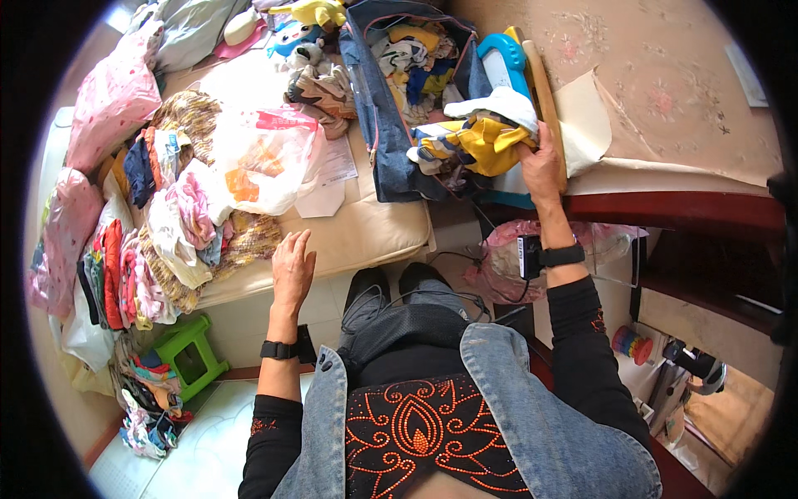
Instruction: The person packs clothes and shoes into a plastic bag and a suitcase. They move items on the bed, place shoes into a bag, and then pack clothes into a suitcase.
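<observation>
My right hand (541,163) grips a bundled yellow garment (492,145) at the right edge of a denim storage bag (389,168). A white cloth (499,105) lies against the top of that bundle. Inside the open bag is a heap of mixed clothes (424,72). My left hand (292,268) hovers at the front edge of the beige mattress (374,240), its fingers extended and nothing in it. Left of it, pink and white clothes (187,206) lie on a brown and yellow knitted piece (252,237), beside a translucent plastic bag (280,162) with something orange in it.
Folded clothes (115,274) and pink plastic bags (109,106) line the left side. Soft toys (293,37) lie beyond. A green plastic stool (193,355) and more clothes (149,405) are at the lower left. A dark red wooden edge (673,212) and a pink bag (505,256) are at right.
</observation>
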The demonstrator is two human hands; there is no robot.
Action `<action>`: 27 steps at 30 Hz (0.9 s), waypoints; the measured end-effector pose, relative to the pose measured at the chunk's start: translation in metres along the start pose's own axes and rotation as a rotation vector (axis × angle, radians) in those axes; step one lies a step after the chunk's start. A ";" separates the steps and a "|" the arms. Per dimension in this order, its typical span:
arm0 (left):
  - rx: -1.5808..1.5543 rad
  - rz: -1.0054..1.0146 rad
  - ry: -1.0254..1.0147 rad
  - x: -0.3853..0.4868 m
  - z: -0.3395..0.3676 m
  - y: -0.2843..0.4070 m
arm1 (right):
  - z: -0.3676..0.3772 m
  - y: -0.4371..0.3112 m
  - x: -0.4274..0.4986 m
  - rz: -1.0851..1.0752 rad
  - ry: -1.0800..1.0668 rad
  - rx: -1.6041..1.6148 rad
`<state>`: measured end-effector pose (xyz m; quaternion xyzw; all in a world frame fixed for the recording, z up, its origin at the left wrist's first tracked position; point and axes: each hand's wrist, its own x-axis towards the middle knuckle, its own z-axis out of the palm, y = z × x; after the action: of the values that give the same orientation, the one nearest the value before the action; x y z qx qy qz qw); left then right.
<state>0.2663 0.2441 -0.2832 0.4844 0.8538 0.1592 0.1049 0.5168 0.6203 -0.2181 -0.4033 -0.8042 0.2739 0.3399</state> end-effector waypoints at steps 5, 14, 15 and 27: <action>0.030 0.007 0.066 -0.008 -0.012 -0.005 | -0.021 -0.015 0.012 0.003 -0.068 -0.041; -0.006 -0.019 0.155 -0.011 -0.023 -0.067 | -0.058 -0.131 0.005 -0.051 -0.073 0.402; -0.017 -0.024 0.157 -0.009 -0.022 -0.080 | -0.062 -0.145 0.002 -0.048 -0.059 0.406; -0.045 -0.161 -0.110 0.036 0.001 -0.216 | -0.045 -0.268 -0.044 -0.096 0.182 0.193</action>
<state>0.0773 0.1720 -0.3659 0.4196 0.8792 0.1425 0.1749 0.4470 0.4502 -0.0132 -0.3529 -0.7585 0.2958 0.4612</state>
